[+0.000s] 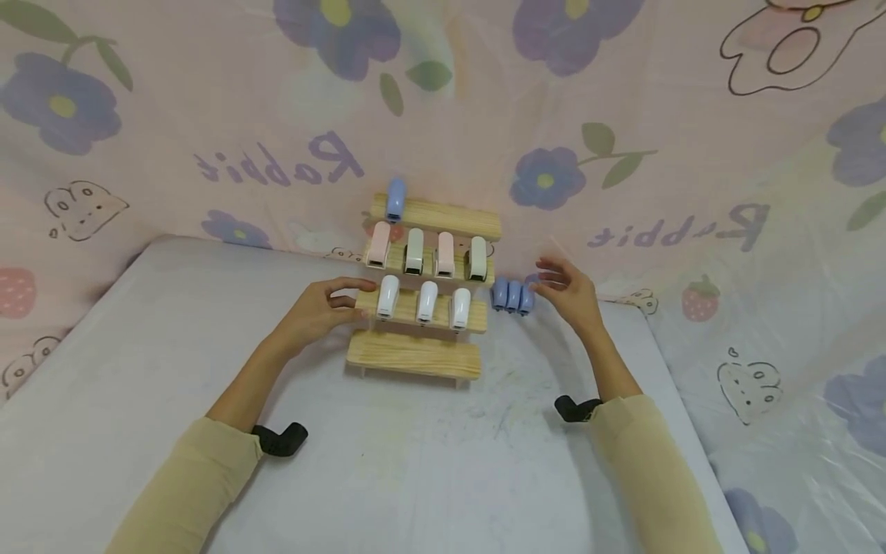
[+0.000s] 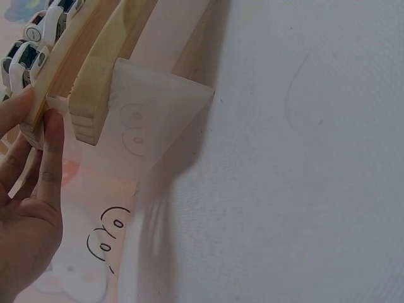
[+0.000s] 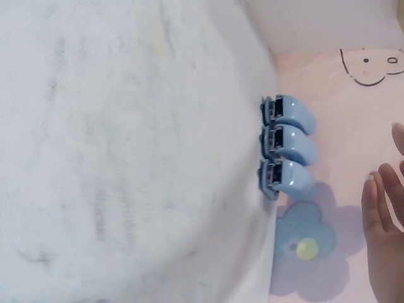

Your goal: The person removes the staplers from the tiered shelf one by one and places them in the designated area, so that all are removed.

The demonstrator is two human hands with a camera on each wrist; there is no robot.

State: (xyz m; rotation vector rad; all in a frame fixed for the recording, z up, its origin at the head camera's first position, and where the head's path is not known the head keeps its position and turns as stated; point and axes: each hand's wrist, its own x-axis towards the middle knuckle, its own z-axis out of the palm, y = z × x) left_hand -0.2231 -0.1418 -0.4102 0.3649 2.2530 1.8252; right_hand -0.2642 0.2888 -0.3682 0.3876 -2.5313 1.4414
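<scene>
A tiered wooden rack holds small staplers: one blue on the top tier, pink and pale green ones on the second, and three white ones on the third. My left hand grips the third tier's left end; in the left wrist view the hand has thumb and fingers around the board edge. Three blue staplers stand side by side right of the rack. Beside them is my right hand, fingers loosely bent, holding nothing; the right wrist view shows the hand apart from the blue staplers.
The rack's lowest tier bears nothing. A white table surface lies in front. Behind it and at the sides hangs a pink curtain with flower and rabbit prints, close behind the rack and the blue staplers.
</scene>
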